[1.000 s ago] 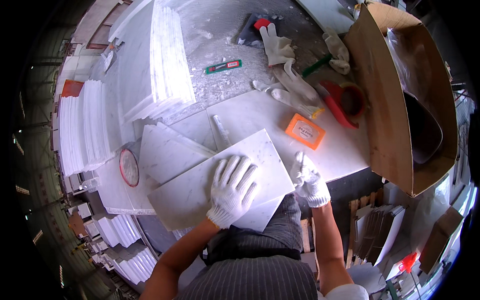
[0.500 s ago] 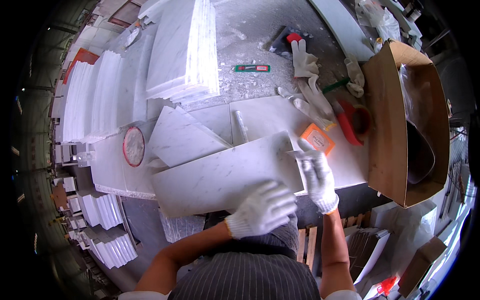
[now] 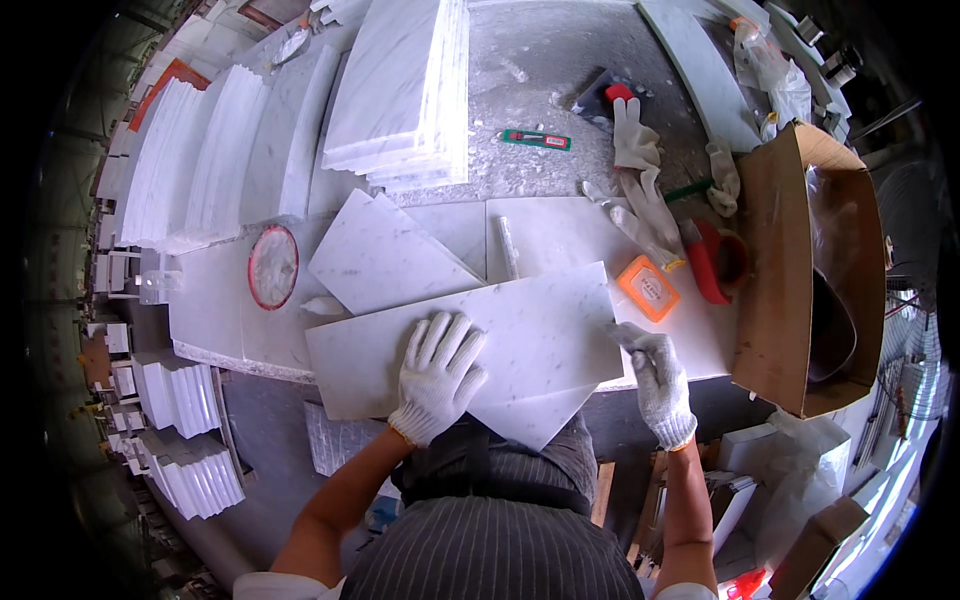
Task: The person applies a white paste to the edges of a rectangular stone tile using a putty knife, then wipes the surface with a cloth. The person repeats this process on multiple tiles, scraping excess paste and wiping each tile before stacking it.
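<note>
My left hand [image 3: 437,375], in a white knit glove, lies with fingers spread on a long white marble tile [image 3: 540,325] with grey veins. This tile slants across the front of the bench, and the corner of another tile [image 3: 535,415] sticks out beneath its near edge. At its right end, my gloved right hand [image 3: 662,390] is closed, fingers curled round a small, thin greyish piece [image 3: 628,335]. The piece sits against or very near the tile's edge; its kind is unclear. Behind lie more marble pieces [image 3: 385,255] and a white tube-like stick [image 3: 508,248].
An orange box [image 3: 648,288], a red tape roll [image 3: 712,262] and loose white gloves [image 3: 645,215] lie right, beside a tall cardboard box [image 3: 775,280]. Tile stacks [image 3: 395,90] stand at the back left, near a red-rimmed round dish [image 3: 273,267]. A green-and-red cutter [image 3: 536,139] lies farther back.
My left hand has moved left and now rests flat on the long tile. The lower tile's corner has come into sight at the near edge. My right hand has shifted slightly right and lower.
</note>
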Available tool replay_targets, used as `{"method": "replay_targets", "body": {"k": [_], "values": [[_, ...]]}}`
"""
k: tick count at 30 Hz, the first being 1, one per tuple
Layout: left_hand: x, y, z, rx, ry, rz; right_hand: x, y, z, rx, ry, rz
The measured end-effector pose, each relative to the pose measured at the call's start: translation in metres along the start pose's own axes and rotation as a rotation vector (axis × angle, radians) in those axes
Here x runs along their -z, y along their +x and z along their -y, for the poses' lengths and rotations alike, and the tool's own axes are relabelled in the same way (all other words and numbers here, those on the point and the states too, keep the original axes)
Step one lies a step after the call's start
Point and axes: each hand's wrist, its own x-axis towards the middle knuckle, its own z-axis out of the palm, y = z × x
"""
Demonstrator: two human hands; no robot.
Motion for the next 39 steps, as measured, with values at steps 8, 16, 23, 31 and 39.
{"method": "replay_targets", "body": {"k": [8,16,23,31,39], "values": [[-0.003,0.002,0.002,-0.018,-0.001,-0.047,-0.024,0.045,0.027,0.382,-0.442,-0.118],[-0.001,0.001,0.001,-0.06,-0.066,-0.11,-0.022,0.031,0.021,0.362,-0.579,-0.106],[0.004,0.012,-0.061,0.049,-0.805,-0.118,-0.061,-0.022,0.065,-0.108,0.165,-0.081],[-0.01,0.042,-0.066,0.405,-1.28,-0.002,-0.024,0.005,0.053,-0.062,0.078,-0.06],[-0.019,0.098,-0.041,-0.227,-0.524,-0.407,0.001,0.058,-0.086,0.106,-0.804,-0.249]]}}
